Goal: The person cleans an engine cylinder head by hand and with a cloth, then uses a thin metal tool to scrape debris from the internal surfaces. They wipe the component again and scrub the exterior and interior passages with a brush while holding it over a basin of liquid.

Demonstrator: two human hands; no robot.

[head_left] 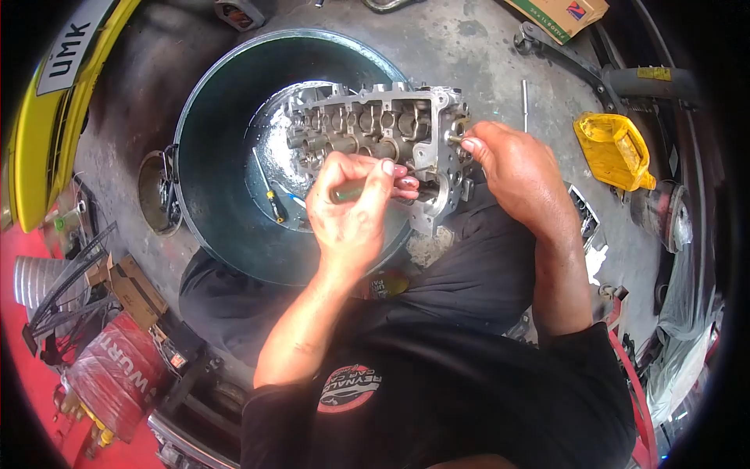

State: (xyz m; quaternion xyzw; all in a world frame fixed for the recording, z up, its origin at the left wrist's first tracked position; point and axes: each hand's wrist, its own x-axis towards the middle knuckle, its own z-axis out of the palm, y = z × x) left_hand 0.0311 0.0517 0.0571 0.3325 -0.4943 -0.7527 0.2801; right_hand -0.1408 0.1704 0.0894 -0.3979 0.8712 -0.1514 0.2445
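Note:
A grey metal cylinder head (443, 148) lies across the right side of a large dark green tub (205, 102), above my lap. Over its near edge is my left hand (355, 195), its fingers curled round a green-handled tool (348, 190) whose thin shaft points right toward the metal. My right hand (508, 160) is at the right end of the cylinder head, thumb and forefinger pinched on a small brass-coloured pin (454, 139) at that end face. Inside the tub lies a screwdriver with a yellow and black handle (275, 205).
On the floor to the right sits a yellow jug (613, 151), with a metal bar (525, 105) nearer the tub. A cardboard box (558, 16) is at the top right. At left are a yellow car bumper (58, 117), a round can (155, 195) and a red plastic-wrapped item (117, 375).

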